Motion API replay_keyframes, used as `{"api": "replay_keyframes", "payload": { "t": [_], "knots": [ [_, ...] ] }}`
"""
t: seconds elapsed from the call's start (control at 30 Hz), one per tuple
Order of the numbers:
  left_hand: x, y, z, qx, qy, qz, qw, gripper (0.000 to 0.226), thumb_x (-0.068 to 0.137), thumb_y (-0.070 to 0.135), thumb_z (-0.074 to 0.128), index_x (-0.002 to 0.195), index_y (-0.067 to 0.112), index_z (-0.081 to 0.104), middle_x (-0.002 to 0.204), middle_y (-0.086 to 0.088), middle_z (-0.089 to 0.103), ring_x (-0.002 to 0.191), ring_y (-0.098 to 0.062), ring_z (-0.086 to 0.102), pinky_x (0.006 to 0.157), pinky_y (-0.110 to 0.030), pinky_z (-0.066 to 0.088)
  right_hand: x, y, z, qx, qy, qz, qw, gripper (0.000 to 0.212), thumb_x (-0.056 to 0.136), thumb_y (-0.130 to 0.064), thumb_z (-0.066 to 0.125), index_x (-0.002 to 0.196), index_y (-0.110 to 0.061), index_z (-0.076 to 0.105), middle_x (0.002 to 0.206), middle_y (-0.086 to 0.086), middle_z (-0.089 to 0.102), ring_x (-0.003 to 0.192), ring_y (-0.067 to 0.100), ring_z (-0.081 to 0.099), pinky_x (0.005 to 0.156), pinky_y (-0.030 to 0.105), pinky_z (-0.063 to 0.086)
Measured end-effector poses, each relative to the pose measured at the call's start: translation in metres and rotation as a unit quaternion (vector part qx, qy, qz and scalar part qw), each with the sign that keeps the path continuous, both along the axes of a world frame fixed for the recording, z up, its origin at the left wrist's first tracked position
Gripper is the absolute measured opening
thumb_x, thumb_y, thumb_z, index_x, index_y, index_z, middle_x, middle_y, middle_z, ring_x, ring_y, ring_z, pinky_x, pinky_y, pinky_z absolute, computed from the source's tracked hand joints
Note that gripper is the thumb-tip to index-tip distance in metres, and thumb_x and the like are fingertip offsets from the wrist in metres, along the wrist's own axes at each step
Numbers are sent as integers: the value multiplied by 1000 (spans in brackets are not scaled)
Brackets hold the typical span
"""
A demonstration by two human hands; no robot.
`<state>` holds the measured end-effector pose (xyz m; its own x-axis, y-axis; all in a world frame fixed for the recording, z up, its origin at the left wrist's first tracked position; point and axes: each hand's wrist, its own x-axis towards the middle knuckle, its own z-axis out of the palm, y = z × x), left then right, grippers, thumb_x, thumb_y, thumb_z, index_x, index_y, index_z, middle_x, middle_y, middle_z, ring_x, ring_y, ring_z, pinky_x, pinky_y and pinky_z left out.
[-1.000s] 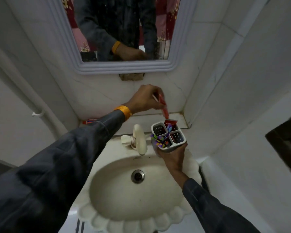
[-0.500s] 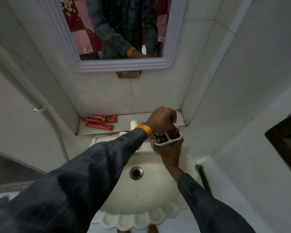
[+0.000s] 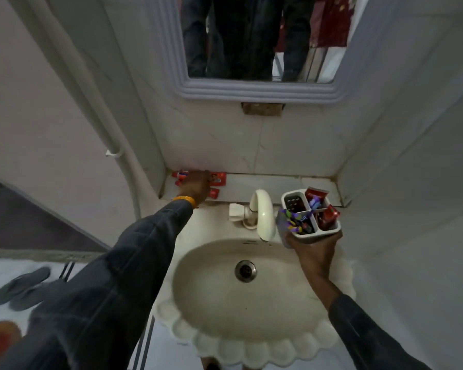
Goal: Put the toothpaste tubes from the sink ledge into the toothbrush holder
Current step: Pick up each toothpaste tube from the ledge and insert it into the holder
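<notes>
My right hand (image 3: 313, 244) holds a white toothbrush holder (image 3: 292, 196) with several compartments above the right side of the sink. Red toothpaste tubes (image 3: 316, 194) stick out of its back and right compartments, and colourful toothbrushes (image 3: 296, 222) fill the front left one. My left hand (image 3: 195, 186) lies on two red toothpaste tubes (image 3: 219, 178) at the left end of the sink ledge (image 3: 278, 181). Whether its fingers have closed on a tube is hidden.
A cream tap (image 3: 262, 209) stands behind the basin (image 3: 198, 289) with its drain (image 3: 246, 270). A mirror (image 3: 254, 44) hangs above, a pipe (image 3: 96, 102) runs down the left wall, and grey slippers (image 3: 19, 289) lie on the floor at left.
My left hand has left the holder and travelled left to the tubes on the ledge. The tube it carried now sits in the holder. The camera has tilted down and right.
</notes>
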<state>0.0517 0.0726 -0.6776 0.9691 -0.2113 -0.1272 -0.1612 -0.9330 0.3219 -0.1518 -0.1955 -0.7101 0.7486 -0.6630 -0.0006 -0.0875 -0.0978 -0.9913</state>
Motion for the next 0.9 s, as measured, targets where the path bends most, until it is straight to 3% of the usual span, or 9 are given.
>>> {"api": "replay_keyframes", "payload": {
  "t": [0.13,0.27,0.5,0.63,0.8,0.9],
  "knots": [
    [27,12,-5,46,-25,21,998,31,87,13,52,117,9,62,122,-21,65,113,-42,60,97,-44,51,2,1,-4,-7,11,-1,1000,117,52,5,99,146,-8,32,128,-22,53,106,-29,55,91,0,46],
    [42,5,-4,125,-21,-12,992,29,95,13,48,120,8,63,124,-18,64,117,-41,59,100,-45,49,3,2,-6,-14,8,-1,1000,119,52,6,98,148,-8,29,141,-2,51,112,-26,54,94,2,46],
    [54,19,-12,215,-48,-83,972,26,94,14,52,114,11,67,121,-16,66,114,-38,59,98,-44,48,4,5,-8,-30,3,-3,1000,118,53,10,97,148,-5,29,144,4,52,114,-23,56,92,3,48],
    [51,18,-12,218,-52,-113,968,27,96,24,53,117,11,65,124,-15,63,115,-35,57,100,-43,47,4,6,-4,-21,6,-13,1000,118,52,6,98,148,-7,31,140,2,54,110,-23,58,91,3,49],
    [41,26,-7,201,7,-104,974,57,79,57,66,122,20,61,129,-9,61,116,-34,58,100,-43,46,3,4,-5,-22,14,-14,1000,119,52,2,100,149,-9,31,139,0,55,110,-23,58,89,2,49],
    [42,35,-2,184,43,-96,977,56,87,43,64,139,24,51,146,-7,51,131,-33,50,111,-46,40,3,4,-6,-25,16,-15,999,119,53,3,99,150,-8,30,141,0,53,111,-25,56,89,1,48]
  ]
}}
